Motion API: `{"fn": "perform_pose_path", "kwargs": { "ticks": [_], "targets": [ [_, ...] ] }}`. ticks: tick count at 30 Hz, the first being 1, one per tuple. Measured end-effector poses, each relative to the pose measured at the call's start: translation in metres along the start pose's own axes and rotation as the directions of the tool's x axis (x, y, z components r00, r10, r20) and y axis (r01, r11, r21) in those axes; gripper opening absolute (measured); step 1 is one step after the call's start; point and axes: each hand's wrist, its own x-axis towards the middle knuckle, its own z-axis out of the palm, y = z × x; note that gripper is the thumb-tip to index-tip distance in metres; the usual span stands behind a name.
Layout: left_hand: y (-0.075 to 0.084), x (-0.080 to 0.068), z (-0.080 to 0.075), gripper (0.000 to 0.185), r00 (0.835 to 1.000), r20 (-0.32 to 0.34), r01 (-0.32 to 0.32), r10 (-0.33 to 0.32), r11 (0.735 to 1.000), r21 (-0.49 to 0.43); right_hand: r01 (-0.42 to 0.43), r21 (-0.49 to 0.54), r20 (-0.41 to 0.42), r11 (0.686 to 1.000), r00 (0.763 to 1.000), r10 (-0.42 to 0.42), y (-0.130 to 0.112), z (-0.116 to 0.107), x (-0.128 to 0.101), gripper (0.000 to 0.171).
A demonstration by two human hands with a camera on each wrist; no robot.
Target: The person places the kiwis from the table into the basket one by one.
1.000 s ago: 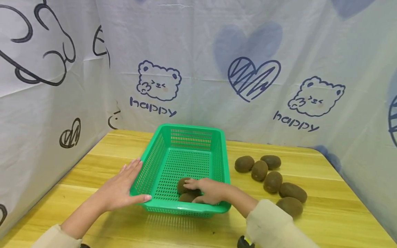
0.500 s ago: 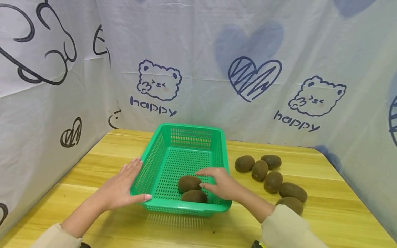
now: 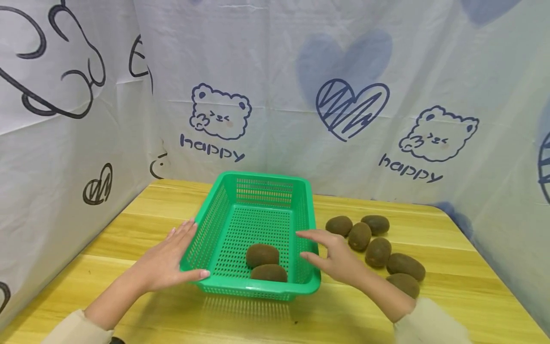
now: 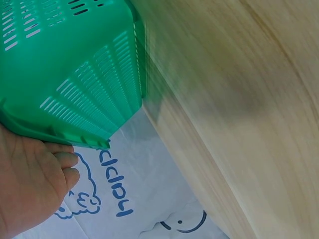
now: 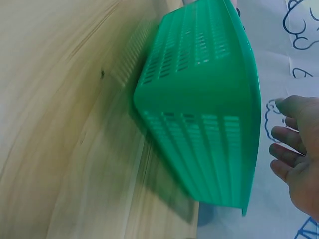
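Hands apart: left hand [image 3: 165,263] flat on green basket [image 3: 258,190], right hand [image 3: 333,255] empty; wood table [image 3: 451,296].

Wooden table [image 3: 129,229], light yellow grain, rounded far-right corner. White fabric backdrop [image 3: 279,71] encloses table on left, rear and right sides. Printed motifs: bear outline [image 3: 220,112] above word "happy" [image 3: 212,147]; scribbled heart [image 3: 351,108]; second bear [image 3: 437,134] at right.
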Motion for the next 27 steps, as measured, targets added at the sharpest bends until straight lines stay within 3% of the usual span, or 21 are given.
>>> {"fn": "perform_pose_path", "kwargs": {
  "ticks": [9,17,27],
  "targets": [
    [-0.001,0.001,-0.001,0.102,1.000,-0.003,-0.005,0.005,1.000,0.004,-0.074,-0.071,-0.076,0.995,0.995,0.068,0.010,-0.016,-0.026,0.043],
    [-0.002,0.000,0.001,0.102,1.000,-0.002,0.000,0.000,1.000,0.007,-0.147,-0.085,-0.076,0.985,0.987,0.141,0.019,-0.023,-0.046,0.043],
    [-0.002,0.000,0.001,0.102,1.000,-0.002,-0.001,0.001,1.000,0.009,-0.167,-0.108,-0.089,0.980,0.983,0.158,0.027,-0.026,-0.068,0.044]
  ]
}}
